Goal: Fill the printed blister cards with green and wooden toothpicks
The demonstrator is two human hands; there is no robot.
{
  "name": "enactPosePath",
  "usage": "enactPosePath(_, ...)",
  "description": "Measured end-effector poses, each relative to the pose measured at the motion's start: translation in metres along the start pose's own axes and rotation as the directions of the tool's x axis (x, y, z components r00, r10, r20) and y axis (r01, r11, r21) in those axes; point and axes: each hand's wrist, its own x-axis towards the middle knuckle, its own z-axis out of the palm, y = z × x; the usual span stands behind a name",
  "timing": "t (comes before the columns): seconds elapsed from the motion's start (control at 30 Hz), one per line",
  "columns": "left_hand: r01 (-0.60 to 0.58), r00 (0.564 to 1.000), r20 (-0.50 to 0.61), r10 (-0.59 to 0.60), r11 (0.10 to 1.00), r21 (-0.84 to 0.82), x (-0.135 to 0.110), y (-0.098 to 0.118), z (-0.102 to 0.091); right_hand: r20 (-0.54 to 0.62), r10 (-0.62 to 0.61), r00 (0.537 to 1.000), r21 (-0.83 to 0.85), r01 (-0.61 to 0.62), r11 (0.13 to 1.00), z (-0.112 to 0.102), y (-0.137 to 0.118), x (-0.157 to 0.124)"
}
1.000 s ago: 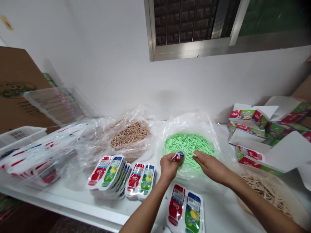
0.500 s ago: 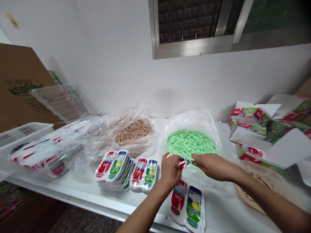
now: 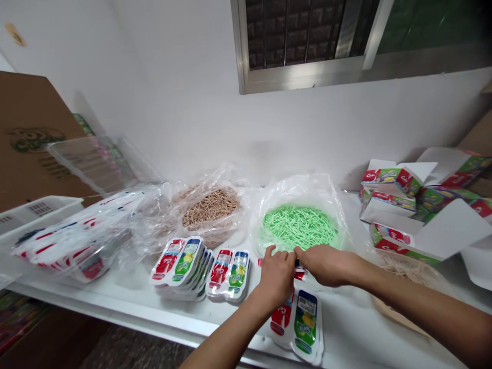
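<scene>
My left hand (image 3: 277, 277) and my right hand (image 3: 326, 264) meet just in front of a heap of short green sticks (image 3: 300, 225) in a clear plastic bag. Both are closed on one bottle-shaped twin pack (image 3: 300, 275), mostly hidden by the fingers, with only red, white and dark bits showing. Below them lies a small pile of red cola and green Sprite twin packs (image 3: 306, 328), partly covered by my left hand. Another such twin pack (image 3: 227, 275) lies to the left, beside a taller leaning stack of them (image 3: 179, 264).
Brown sticks (image 3: 211, 207) fill a second bag. At the left are a large plastic bag of packs (image 3: 80, 230), a white basket (image 3: 57, 204) and a cardboard box (image 3: 31, 138). Open printed boxes (image 3: 400, 241) and a tan tray (image 3: 403, 315) stand at the right.
Both hands have come slightly down towards me and closer together. The pack between them has turned and is more covered by fingers. The view has shifted a little.
</scene>
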Motion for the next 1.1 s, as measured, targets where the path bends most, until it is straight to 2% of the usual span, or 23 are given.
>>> enactPosePath(0.07, 0.032, 0.999, 0.031, -0.029, 0.996, -0.078, -0.002, 0.002, -0.001, -0.020, -0.024, 1.000, 0.080, 0.025, 0.996, -0.003, 0.004, 0.002)
enactPosePath(0.13, 0.116, 0.993, 0.034, -0.111, 0.963, -0.244, -0.006, 0.000, -0.001, -0.072, -0.049, 0.996, 0.278, 0.067, 0.958, -0.005, 0.013, 0.004)
enactPosePath(0.17, 0.161, 0.986, 0.028, -0.162, 0.917, -0.364, -0.009, -0.001, 0.000, -0.110, -0.050, 0.993, 0.415, 0.092, 0.905, -0.004, 0.017, 0.004)
enactPosePath(0.23, 0.216, 0.967, 0.036, -0.253, 0.735, -0.643, -0.012, -0.003, 0.005, -0.174, -0.006, 0.985, 0.688, 0.126, 0.715, 0.002, 0.023, 0.007)
enactPosePath(0.3, 0.208, 0.953, 0.074, -0.293, 0.458, -0.864, -0.015, -0.004, 0.011, -0.201, 0.093, 0.975, 0.878, 0.137, 0.459, 0.013, 0.022, 0.009)
enactPosePath(0.37, 0.194, 0.944, 0.127, -0.305, 0.201, -0.960, -0.016, -0.001, 0.016, -0.196, 0.196, 0.961, 0.954, 0.141, 0.266, 0.026, 0.015, 0.011)
enactPosePath(0.4, 0.196, 0.937, 0.154, -0.313, 0.107, -0.975, -0.016, 0.001, 0.018, -0.198, 0.245, 0.949, 0.964, 0.143, 0.224, 0.032, 0.010, 0.011)
enactPosePath(0.47, 0.214, 0.916, 0.204, -0.344, -0.010, -0.977, -0.018, 0.005, 0.020, -0.233, 0.323, 0.917, 0.955, 0.154, 0.253, 0.040, 0.001, 0.010)
enactPosePath(0.57, 0.243, 0.887, 0.257, -0.383, -0.084, -0.966, -0.021, 0.011, 0.020, -0.324, 0.377, 0.868, 0.908, 0.172, 0.383, 0.043, -0.010, 0.008)
enactPosePath(0.67, 0.238, 0.888, 0.242, -0.390, -0.058, -0.969, -0.022, 0.013, 0.018, -0.360, 0.381, 0.852, 0.880, 0.173, 0.442, 0.042, -0.016, 0.009)
enactPosePath(0.73, 0.217, 0.886, 0.207, -0.415, -0.025, -0.976, -0.021, 0.012, 0.017, -0.382, 0.365, 0.849, 0.868, 0.193, 0.458, 0.043, -0.018, 0.010)
enactPosePath(0.8, 0.190, 0.871, 0.183, -0.455, -0.030, -0.981, -0.020, 0.011, 0.018, -0.403, 0.355, 0.844, 0.859, 0.215, 0.464, 0.044, -0.018, 0.011)
enactPosePath(0.9, 0.176, 0.862, 0.201, -0.466, -0.096, -0.980, -0.020, 0.009, 0.018, -0.379, 0.366, 0.850, 0.881, 0.211, 0.423, 0.047, -0.017, 0.008)
enactPosePath(1.0, 0.166, 0.868, 0.221, -0.445, -0.159, -0.973, -0.024, 0.009, 0.019, -0.323, 0.352, 0.879, 0.923, 0.209, 0.324, 0.052, -0.015, 0.001)
enactPosePath(1.1, 0.131, 0.873, 0.197, -0.446, -0.175, -0.976, -0.028, 0.012, 0.018, -0.313, 0.311, 0.898, 0.941, 0.249, 0.229, 0.057, -0.014, -0.004)
